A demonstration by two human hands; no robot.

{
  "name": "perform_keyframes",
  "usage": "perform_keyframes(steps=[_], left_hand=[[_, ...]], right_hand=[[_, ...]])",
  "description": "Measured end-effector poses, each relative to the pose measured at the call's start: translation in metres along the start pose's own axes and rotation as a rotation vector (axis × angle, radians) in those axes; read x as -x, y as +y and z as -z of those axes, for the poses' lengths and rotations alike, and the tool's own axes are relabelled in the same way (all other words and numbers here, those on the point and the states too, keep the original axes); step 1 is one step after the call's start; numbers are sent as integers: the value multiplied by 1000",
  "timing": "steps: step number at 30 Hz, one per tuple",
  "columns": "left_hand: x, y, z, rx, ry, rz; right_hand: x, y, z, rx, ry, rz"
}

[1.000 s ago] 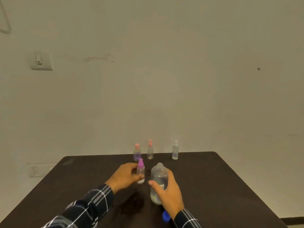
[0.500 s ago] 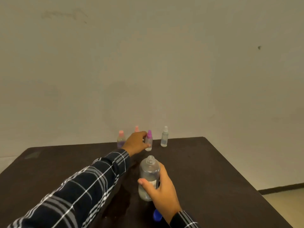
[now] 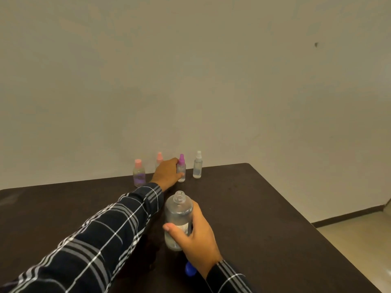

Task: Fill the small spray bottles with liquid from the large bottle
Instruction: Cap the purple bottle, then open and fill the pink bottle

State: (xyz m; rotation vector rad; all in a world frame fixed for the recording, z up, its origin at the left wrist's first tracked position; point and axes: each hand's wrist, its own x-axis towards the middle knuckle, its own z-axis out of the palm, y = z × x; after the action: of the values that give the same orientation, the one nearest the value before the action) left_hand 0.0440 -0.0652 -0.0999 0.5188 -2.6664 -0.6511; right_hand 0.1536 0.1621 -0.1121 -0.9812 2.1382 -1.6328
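Seen from the head camera, the only view there is, the first danger is at the back of the table. The left hand reaches far out to the purple-capped spray bottle, which stands in a row near the far edge, just beside the white-capped spray bottle. These little bottles are tall and narrow. I judge that a careless release or a brush of the knuckles could tip the purple one into its neighbour. It could also knock the pink-capped spray bottle, which is half hidden behind the hand. The left sleeve passes close by the large bottle. Its neck is open, and the blue cap lies on the table under the right wrist. If the arm is drawn back without care, the sleeve could bump the bottle and liquid would spill.

Now the fingers. Those of the left hand curl round the left side of the purple-capped spray bottle, with the thumb low on its front. The bottle is small and a little blurred, so I think it is a grip, but a light touch would look nearly the same. Its base seems to be on the table.

The right hand holds the large bottle about upright in the near middle of the table. The thumb presses on the label at the front, the other fingers wrap round the right side, and the neck stands free above them.
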Motion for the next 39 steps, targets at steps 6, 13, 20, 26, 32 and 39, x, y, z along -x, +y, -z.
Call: perform_keyframes(steps=[6, 13, 20, 26, 32, 39], left_hand=[[-10, 0, -7, -4, 17, 10], [-6, -2, -12, 60, 35, 8], [-1, 1, -19, 38, 136, -20], [6, 3, -17, 103, 218, -69], [11, 6, -12, 32, 163, -88], [10, 9, -17, 13, 118, -45]], right_hand=[[0, 0, 1, 4, -13, 3], [1, 1, 0, 15, 4, 3], [0, 3, -1, 20, -2, 5], [2, 2, -1, 24, 8, 11], [2, 2, -1, 28, 15, 13], [3, 2, 0, 14, 12, 8]])
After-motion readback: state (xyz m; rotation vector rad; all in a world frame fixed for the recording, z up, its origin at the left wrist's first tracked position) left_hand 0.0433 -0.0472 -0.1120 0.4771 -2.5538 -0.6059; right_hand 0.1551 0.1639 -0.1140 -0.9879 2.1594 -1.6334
